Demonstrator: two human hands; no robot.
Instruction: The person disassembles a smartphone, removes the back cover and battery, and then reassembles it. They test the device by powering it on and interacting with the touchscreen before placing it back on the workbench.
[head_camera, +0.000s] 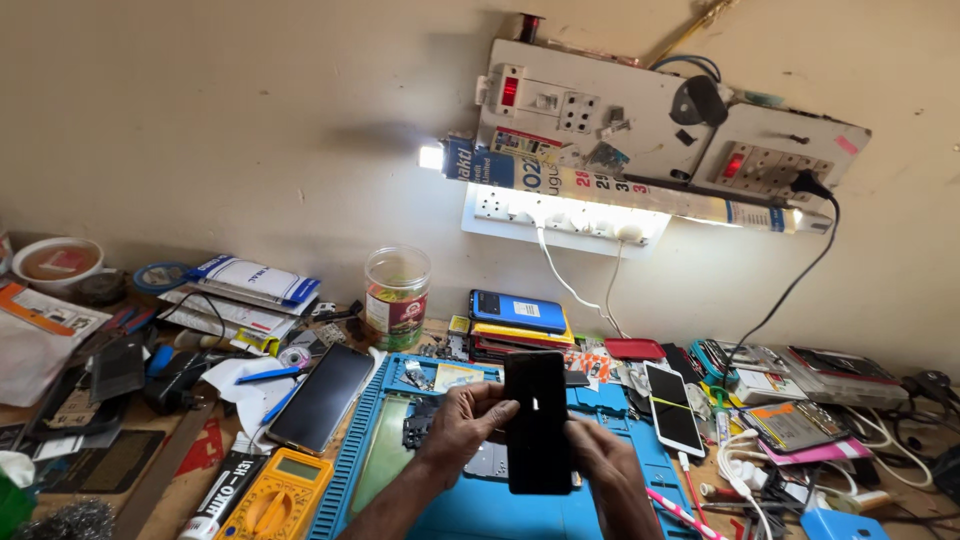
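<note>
Two hands on one black phone, held upright above the middle of the blue repair mat, near the front edge of the worktop. Left hand grasping the phone's left side, fingers curled onto the dark screen. Right hand gripping the lower right edge. Second dark phone lying off the mat's left edge; yellow multimeter at the front edge; white phone just off the right edge.

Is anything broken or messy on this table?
Yes. To the right, a phone lies opened, its insides showing. Loose small parts sit scattered on the blue mat. The black phone held by both hands, left hand and right hand, looks whole.
</note>
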